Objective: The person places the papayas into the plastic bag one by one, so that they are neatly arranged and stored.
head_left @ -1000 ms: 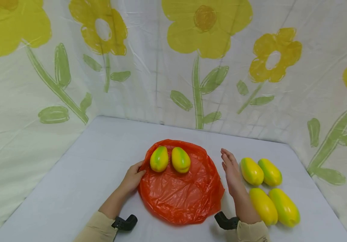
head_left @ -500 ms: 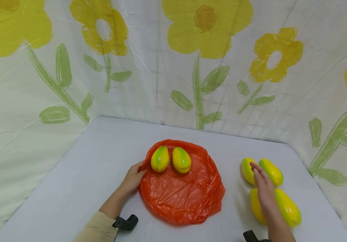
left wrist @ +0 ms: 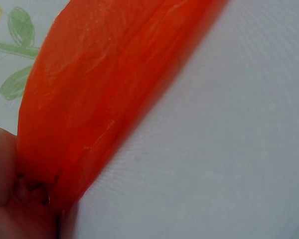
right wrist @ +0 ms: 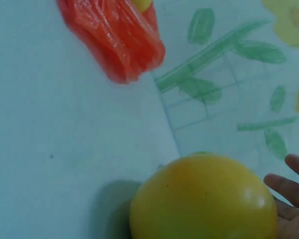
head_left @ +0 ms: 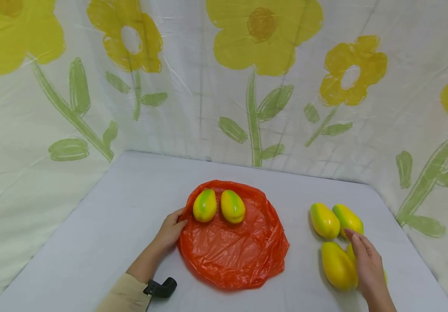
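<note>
A red plastic bag (head_left: 231, 255) lies spread in a round shape with a raised, crumpled rim. Two yellow-green papayas (head_left: 205, 206) sit side by side towards its far edge. My left hand (head_left: 171, 232) pinches the bag's left rim; the left wrist view shows the thumb (left wrist: 1, 164) against the red film. Over the front right papaya (head_left: 350, 251) my right hand (head_left: 370, 266) hovers and partly hides it. In the right wrist view its fingers (right wrist: 289, 189) are spread behind a large yellow papaya (right wrist: 204, 199); whether they touch it I cannot tell.
Two more papayas (head_left: 325, 221) rest behind the front right pair, beside the front left papaya (head_left: 338, 266). A white-covered table (head_left: 130, 195) carries everything. Behind it hangs a curtain (head_left: 192, 130) printed with yellow flowers. A black wrist device (head_left: 161, 288) is strapped to my left forearm.
My right hand has moved from beside the bag's right rim rightwards, across the loose papayas, to the front right one. The left hand keeps its hold on the bag.
</note>
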Motion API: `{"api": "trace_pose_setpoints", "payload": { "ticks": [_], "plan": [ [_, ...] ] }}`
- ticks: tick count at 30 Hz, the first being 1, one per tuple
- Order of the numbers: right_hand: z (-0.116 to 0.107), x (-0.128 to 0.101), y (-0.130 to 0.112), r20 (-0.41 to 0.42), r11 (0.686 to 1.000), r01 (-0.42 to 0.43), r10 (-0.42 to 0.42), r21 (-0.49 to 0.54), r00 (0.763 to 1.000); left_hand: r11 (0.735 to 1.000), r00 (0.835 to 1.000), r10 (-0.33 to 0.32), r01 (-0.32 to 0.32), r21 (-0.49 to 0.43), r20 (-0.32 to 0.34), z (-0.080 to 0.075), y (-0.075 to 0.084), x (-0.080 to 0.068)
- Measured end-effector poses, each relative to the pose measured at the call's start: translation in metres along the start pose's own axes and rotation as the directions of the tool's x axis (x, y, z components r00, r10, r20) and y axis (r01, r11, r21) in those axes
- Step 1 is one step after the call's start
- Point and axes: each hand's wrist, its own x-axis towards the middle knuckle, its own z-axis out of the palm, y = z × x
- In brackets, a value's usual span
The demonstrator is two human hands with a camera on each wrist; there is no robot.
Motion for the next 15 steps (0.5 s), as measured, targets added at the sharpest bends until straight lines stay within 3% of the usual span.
{"api": "trace_pose_setpoints", "payload": {
  "ticks": [6, 12, 15],
  "plan": [
    [-0.001, 0.000, 0.010, 0.007, 0.997, -0.072, 0.072, -0.019, 0.997, 1.000, 1.000, 0.004, -0.004, 0.001, -0.003, -0.001, -0.001, 0.001],
    [-0.001, 0.000, 0.025, 0.013, 0.995, 0.060, -0.059, -0.083, 0.998, 1.000, 1.000, 0.008, -0.008, -0.005, -0.003, -0.001, -0.001, 0.002],
    [0.002, 0.000, 0.029, 0.025, 0.993, 0.071, -0.069, -0.097, 0.997, 1.000, 1.000, 0.006, -0.006, -0.006, -0.003, -0.001, -0.001, 0.002]
  ]
}}
